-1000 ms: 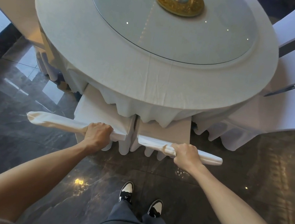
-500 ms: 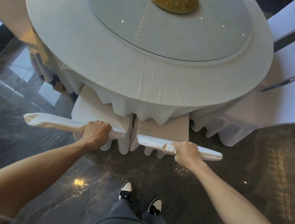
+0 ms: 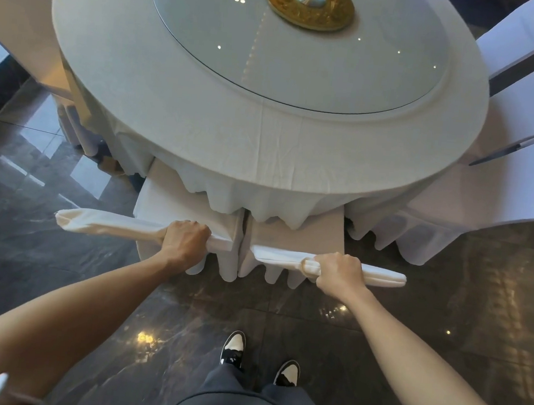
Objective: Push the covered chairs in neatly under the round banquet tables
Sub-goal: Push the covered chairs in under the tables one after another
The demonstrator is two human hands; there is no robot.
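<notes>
Straight ahead of both hands, two covered chairs sit side by side, seats partly under the round table (image 3: 201,125). Left hand (image 3: 184,243) clamps the left chair (image 3: 109,224) top rail, right hand (image 3: 340,273) the right chair (image 3: 385,277) rail; rails run crosswise, so push goes forward.

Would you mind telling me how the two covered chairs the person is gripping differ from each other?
The left chair, held by the left hand, shows more of its seat beyond the tablecloth than the right chair, held by the right hand. The left chair's back top sits farther from the camera than the right chair's. Each back top juts outward past its hand. Both wear white skirted covers and stand side by side, partly under the table.
</notes>
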